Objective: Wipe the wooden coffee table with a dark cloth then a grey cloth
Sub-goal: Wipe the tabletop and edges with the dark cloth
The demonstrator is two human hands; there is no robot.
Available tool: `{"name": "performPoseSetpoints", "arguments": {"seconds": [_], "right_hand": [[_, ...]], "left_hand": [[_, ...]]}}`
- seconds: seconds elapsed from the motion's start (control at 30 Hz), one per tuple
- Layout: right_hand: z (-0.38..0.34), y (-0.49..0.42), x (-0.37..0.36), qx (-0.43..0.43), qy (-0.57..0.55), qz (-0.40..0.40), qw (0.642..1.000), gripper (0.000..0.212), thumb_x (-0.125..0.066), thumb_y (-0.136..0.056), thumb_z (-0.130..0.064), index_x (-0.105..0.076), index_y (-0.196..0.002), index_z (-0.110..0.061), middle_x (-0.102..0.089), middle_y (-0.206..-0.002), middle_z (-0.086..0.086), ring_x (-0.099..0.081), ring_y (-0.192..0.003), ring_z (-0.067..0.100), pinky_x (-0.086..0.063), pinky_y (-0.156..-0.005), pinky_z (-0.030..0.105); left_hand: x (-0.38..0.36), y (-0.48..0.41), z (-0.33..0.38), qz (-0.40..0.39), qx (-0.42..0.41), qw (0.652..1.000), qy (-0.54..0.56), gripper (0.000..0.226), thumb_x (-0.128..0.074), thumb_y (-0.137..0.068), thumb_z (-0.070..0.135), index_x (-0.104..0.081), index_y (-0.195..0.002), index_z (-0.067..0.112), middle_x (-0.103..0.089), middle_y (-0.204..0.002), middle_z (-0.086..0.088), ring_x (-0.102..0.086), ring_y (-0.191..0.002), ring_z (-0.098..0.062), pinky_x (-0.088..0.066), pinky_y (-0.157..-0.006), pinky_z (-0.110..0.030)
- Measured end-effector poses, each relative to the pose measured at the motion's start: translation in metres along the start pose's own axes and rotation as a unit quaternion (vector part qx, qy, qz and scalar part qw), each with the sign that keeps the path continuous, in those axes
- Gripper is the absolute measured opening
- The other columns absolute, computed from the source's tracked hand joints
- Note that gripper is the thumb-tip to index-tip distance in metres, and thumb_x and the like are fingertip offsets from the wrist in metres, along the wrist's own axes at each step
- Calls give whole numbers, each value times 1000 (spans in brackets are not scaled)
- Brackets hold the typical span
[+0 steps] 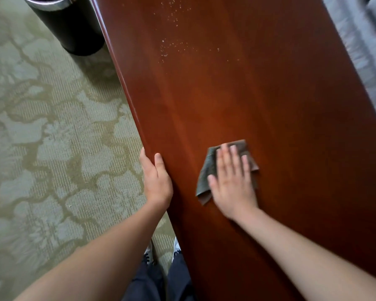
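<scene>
- The black cylindrical bin (72,27) with its shiny metal rim is standing at the upper left of the frame, right beside the long edge of the surface (269,94), on the patterned green carpet (41,127).
- Grey upholstery (365,46) is running down the upper right corner, just past the far edge of the wood.
- Pale crumbs (172,46) are lying scattered near the top centre, well apart from the cloth; nothing is sitting between them and it.
- The surface is showing a glossy, reddish-brown finish with a rounded, moulded edge.
- The dark cloth (208,170) is lying folded, soft and grey-brown, at the lower centre of the frame, flat on the wood.
- The right hand (232,181) is pressing down on it with an open palm, fingers spread flat, not clenching it.
- The left hand (156,179) is hooking over the near edge, thumb on top, fingers curling underneath out of sight.
- Dark trousers (159,279) and white shoes (149,253) are peeking in at the bottom centre.
</scene>
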State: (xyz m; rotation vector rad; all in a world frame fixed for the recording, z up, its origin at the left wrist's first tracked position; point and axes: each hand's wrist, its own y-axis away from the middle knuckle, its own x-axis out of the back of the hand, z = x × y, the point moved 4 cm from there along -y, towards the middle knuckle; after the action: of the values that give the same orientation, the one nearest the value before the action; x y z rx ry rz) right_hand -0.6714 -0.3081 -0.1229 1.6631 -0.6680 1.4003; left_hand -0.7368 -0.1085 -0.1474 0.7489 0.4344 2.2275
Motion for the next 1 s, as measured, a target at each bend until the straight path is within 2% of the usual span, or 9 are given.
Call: {"name": "performPoseSetpoints", "arguments": {"seconds": [0.1,0.17,0.23,0.37,0.43,0.5,0.67,0.9,1.0], "right_hand": [[-76,-9,-1,59,-15,9,998,74,-29,-106,-49,-17,-166,-7,-10,-175,13,-8,-162,31,-12,-130,56],[-108,-23,3,64,-37,5,997,75,-29,-106,-50,-13,-167,-9,-5,-176,11,-3,-162,29,-7,-130,54],[-121,-32,5,64,-50,1,997,75,-29,-106,-50,-10,-167,-10,-3,-176,9,0,-163,27,-7,-130,54],[-109,-14,2,64,-74,1,995,76,-35,-105,-50,-14,-167,-12,-5,-176,7,-4,-163,25,-14,-129,54],[-100,4,-2,49,-70,8,996,77,-36,-105,-51,-13,-167,-12,-5,-176,7,-2,-163,25,-13,-130,54],[-99,10,-5,39,-59,2,997,78,-36,-105,-51,-11,-167,-11,-4,-176,8,-1,-163,26,-14,-129,55],[-121,-12,1,6,-59,9,998,78,-35,-102,-47,-16,-166,-6,-8,-175,13,-7,-162,30,-11,-128,57],[-164,-134,25,28,-59,31,997,78,-38,-101,-39,-7,-167,-10,-1,-176,9,-2,-163,28,-3,-130,55],[-179,-188,37,11,-63,34,997,79,-40,-101,-40,-7,-167,-12,-3,-176,8,-2,-162,27,-3,-130,54]], "left_hand": [[12,-19,-5,-16,103,985,137,68,-25,-105,67,-53,-144,19,-61,-141,0,-58,-126,-12,-42,-113,-35],[26,-29,6,-20,142,977,158,66,-19,-107,63,-65,-126,19,-73,-120,1,-68,-107,-11,-53,-89,-31],[33,-39,25,-51,125,981,138,64,-16,-108,59,-68,-116,23,-75,-109,3,-69,-104,-14,-53,-81,-30],[20,-62,55,-105,147,976,120,74,-12,-104,67,-57,-144,24,-62,-138,5,-57,-129,-16,-42,-109,-34],[12,-75,62,-120,174,966,150,86,-10,-99,76,-50,-152,22,-55,-150,0,-51,-138,-19,-37,-114,-33],[16,-84,64,-117,208,958,159,96,-9,-92,84,-57,-146,22,-62,-144,-3,-56,-134,-22,-38,-117,-41],[30,-111,66,-116,208,955,179,97,-8,-91,85,-74,-119,20,-75,-122,-8,-68,-116,-26,-52,-104,-45],[34,-187,108,-183,170,954,167,101,-6,-80,93,-66,-135,33,-74,-126,2,-65,-125,-20,-40,-117,-47],[42,-220,126,-208,168,951,154,103,-5,-81,93,-68,-132,28,-74,-125,1,-65,-125,-21,-43,-112,-44]]}}
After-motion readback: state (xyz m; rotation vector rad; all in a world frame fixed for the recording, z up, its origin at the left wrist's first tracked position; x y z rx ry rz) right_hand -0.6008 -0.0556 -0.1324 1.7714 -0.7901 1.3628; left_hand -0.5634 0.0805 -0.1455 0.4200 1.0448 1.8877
